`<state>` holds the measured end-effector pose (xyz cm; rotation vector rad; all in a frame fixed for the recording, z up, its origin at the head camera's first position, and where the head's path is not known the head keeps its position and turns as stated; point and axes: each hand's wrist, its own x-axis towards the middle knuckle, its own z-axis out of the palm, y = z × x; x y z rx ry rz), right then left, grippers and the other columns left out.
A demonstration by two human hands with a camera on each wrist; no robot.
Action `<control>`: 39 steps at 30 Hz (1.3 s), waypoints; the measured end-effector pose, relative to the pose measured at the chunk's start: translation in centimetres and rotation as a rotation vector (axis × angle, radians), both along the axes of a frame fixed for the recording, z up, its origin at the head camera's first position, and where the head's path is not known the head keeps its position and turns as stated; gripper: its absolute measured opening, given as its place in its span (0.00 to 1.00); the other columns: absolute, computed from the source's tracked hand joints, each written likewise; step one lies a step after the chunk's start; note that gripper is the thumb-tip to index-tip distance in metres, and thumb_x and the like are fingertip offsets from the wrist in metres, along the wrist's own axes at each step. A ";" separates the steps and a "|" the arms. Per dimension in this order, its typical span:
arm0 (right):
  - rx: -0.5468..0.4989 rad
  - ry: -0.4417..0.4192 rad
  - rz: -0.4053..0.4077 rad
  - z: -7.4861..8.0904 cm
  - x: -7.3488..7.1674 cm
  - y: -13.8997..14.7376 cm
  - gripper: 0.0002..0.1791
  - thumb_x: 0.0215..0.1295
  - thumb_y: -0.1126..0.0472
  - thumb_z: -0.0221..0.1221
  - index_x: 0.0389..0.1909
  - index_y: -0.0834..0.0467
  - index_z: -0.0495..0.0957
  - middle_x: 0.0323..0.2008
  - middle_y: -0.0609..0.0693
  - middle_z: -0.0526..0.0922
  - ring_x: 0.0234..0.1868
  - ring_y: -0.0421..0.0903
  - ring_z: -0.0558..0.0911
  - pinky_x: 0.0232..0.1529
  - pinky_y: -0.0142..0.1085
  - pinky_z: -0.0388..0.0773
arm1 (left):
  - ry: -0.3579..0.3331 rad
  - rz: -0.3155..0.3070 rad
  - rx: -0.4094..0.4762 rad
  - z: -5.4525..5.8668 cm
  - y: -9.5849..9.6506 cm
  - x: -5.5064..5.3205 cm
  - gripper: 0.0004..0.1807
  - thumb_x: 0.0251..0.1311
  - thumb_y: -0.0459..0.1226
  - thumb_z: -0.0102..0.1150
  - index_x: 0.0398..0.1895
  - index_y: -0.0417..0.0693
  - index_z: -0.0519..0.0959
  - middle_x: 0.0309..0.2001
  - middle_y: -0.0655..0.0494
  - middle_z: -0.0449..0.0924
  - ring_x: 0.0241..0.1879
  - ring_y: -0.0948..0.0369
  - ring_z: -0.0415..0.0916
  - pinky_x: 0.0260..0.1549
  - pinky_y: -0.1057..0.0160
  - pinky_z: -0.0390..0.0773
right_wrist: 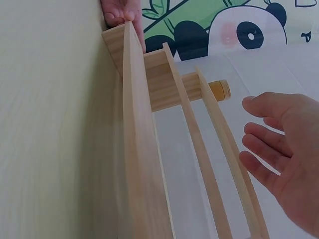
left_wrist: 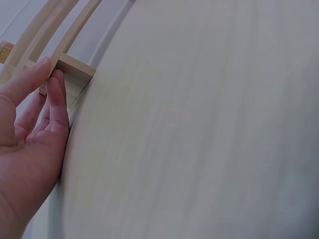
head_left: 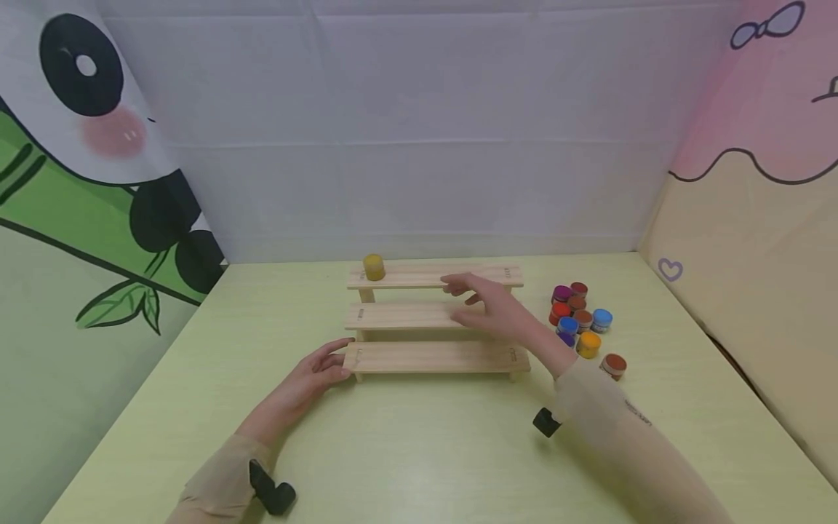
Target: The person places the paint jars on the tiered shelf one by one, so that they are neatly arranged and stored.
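A three-step wooden display rack (head_left: 432,356) stands on the table in front of me. My left hand (head_left: 308,378) holds the left end of its lowest step, thumb on top and fingers below, as the left wrist view shows. On the top step, at its left end, sits a small paint jar (head_left: 374,267) with a dull yellow look. My right hand (head_left: 494,309) hovers over the right half of the rack, its fingers loosely bent and nothing between them. In the right wrist view this hand (right_wrist: 284,154) is apart from the steps.
Several small paint jars cluster on the table (head_left: 419,451) right of the rack, among them a yellow jar (head_left: 588,344), a light blue jar (head_left: 601,320) and a brown jar (head_left: 613,366) nearer me. A white cloth wall (head_left: 419,145) rises behind the rack.
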<state>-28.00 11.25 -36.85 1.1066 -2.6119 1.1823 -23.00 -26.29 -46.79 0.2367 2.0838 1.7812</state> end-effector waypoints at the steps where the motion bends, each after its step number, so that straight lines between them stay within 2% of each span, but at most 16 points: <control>1: -0.001 0.007 -0.002 -0.2 0.2 0.2 0.32 0.66 0.62 0.63 0.70 0.57 0.66 0.60 0.54 0.79 0.60 0.52 0.79 0.58 0.48 0.77 | 0.000 0.000 0.001 0.0 0.0 0.0 0.36 0.71 0.38 0.54 0.78 0.50 0.51 0.63 0.51 0.72 0.56 0.66 0.75 0.55 0.68 0.71; 9: -0.011 0.072 -0.038 -1.3 1.7 2.7 0.30 0.66 0.63 0.62 0.69 0.58 0.67 0.56 0.57 0.81 0.54 0.54 0.82 0.53 0.48 0.80 | -0.008 0.011 -0.015 0.3 0.3 0.1 0.37 0.70 0.39 0.55 0.78 0.50 0.51 0.65 0.46 0.70 0.56 0.64 0.75 0.55 0.67 0.71; 16: 0.019 0.086 -0.123 -2.1 3.3 5.8 0.28 0.68 0.59 0.62 0.67 0.55 0.68 0.54 0.52 0.83 0.53 0.48 0.83 0.51 0.43 0.81 | -0.007 0.005 -0.001 0.4 0.3 0.1 0.37 0.70 0.38 0.55 0.78 0.49 0.51 0.64 0.49 0.71 0.56 0.65 0.75 0.55 0.67 0.71; 21: 0.021 0.155 -0.159 -2.7 4.2 8.4 0.29 0.65 0.64 0.63 0.66 0.58 0.69 0.51 0.51 0.84 0.50 0.47 0.84 0.48 0.38 0.81 | -0.008 0.008 0.000 0.4 0.3 0.1 0.37 0.69 0.38 0.56 0.78 0.49 0.51 0.65 0.48 0.71 0.55 0.66 0.75 0.55 0.68 0.71; 27: 0.035 0.149 -0.213 -2.8 5.3 10.7 0.28 0.65 0.64 0.63 0.66 0.56 0.70 0.51 0.50 0.84 0.51 0.46 0.83 0.47 0.38 0.81 | -0.016 0.008 0.004 0.3 0.2 0.1 0.37 0.70 0.38 0.55 0.78 0.49 0.51 0.66 0.47 0.70 0.55 0.66 0.75 0.54 0.67 0.72; 34: 0.058 0.205 -0.266 -3.1 6.0 13.0 0.31 0.62 0.67 0.65 0.66 0.54 0.69 0.50 0.50 0.85 0.43 0.48 0.86 0.43 0.38 0.83 | -0.017 0.005 0.006 0.3 0.1 0.2 0.37 0.70 0.38 0.55 0.78 0.49 0.50 0.66 0.48 0.69 0.56 0.66 0.75 0.55 0.68 0.72; 39: 0.115 0.241 -0.307 -3.2 6.6 14.5 0.30 0.61 0.67 0.66 0.65 0.57 0.69 0.50 0.53 0.85 0.45 0.52 0.84 0.44 0.38 0.82 | -0.017 0.002 0.005 0.3 0.1 0.2 0.37 0.70 0.38 0.55 0.78 0.50 0.50 0.67 0.48 0.69 0.56 0.66 0.74 0.55 0.68 0.72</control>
